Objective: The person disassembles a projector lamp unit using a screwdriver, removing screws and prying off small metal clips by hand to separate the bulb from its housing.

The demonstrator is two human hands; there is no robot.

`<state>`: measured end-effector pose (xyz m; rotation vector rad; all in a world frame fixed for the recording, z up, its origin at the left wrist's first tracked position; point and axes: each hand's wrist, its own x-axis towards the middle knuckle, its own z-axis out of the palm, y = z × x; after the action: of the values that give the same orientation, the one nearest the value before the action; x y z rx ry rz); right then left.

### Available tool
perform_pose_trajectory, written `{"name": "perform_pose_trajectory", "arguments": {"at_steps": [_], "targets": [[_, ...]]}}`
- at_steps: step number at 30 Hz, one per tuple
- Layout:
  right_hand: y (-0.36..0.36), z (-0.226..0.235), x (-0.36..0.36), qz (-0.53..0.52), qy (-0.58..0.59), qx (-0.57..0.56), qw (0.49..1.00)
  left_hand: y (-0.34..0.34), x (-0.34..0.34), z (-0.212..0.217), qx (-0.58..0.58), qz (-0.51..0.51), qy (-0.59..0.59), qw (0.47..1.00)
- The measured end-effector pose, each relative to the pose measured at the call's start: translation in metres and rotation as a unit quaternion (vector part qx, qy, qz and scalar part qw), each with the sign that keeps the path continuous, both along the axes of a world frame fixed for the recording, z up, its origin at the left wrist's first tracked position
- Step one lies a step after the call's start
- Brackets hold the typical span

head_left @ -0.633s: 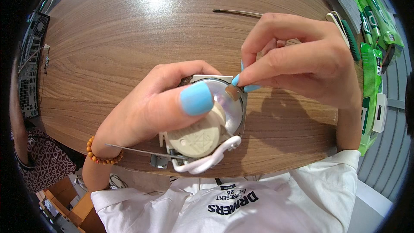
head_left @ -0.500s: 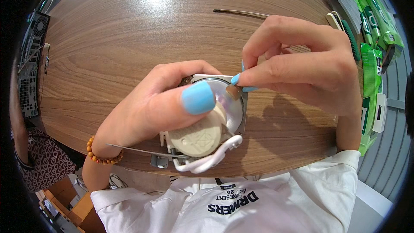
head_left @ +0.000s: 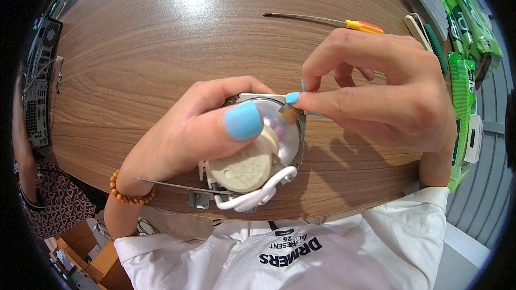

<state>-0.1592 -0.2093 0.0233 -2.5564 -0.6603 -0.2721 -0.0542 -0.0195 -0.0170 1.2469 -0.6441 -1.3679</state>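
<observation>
Gripping from the left, the left hand (head_left: pixel 199 129) is wrapped around a lamp module (head_left: pixel 258 153), thumb laid across its silvery reflector (head_left: pixel 282 129) and fingers curled under the metal frame. A small brown piece (head_left: pixel 288 115) at the reflector's upper rim is pinched between thumb and forefinger of the right hand (head_left: pixel 376 96), remaining fingers bent above. A beige ceramic cap (head_left: pixel 239 169) and a white cable (head_left: pixel 258 196) are seen just below the left thumb. The module is held over the wooden table (head_left: pixel 134 64). A yellow-handled screwdriver (head_left: pixel 328 20) lies beyond the right hand; green packages (head_left: pixel 462 32) sit at its right.
</observation>
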Motion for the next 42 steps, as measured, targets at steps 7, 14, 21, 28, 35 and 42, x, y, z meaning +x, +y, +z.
{"name": "perform_pose_trajectory", "arguments": {"at_steps": [7,14,21,28,35,42], "targets": [[0.006,0.010,-0.003,-0.065,0.096,0.018,0.993,0.001,0.002,0.001,0.019,0.007,-0.001,1.000],[0.002,0.007,-0.004,-0.077,0.092,-0.002,0.993,-0.001,0.002,-0.005,0.000,-0.003,-0.008,1.000],[0.003,0.009,-0.003,-0.096,0.160,0.036,0.982,0.000,0.001,0.000,-0.016,0.012,0.022,1.000],[-0.004,-0.004,0.001,0.048,0.028,0.041,0.998,0.000,0.004,-0.003,-0.024,-0.002,0.025,0.999],[-0.012,-0.008,0.004,0.076,0.072,0.111,0.988,0.001,0.005,-0.003,-0.032,-0.001,0.020,0.999],[-0.014,-0.006,0.006,0.078,0.094,0.111,0.986,0.000,0.005,-0.005,-0.041,0.002,0.039,0.998]]}}
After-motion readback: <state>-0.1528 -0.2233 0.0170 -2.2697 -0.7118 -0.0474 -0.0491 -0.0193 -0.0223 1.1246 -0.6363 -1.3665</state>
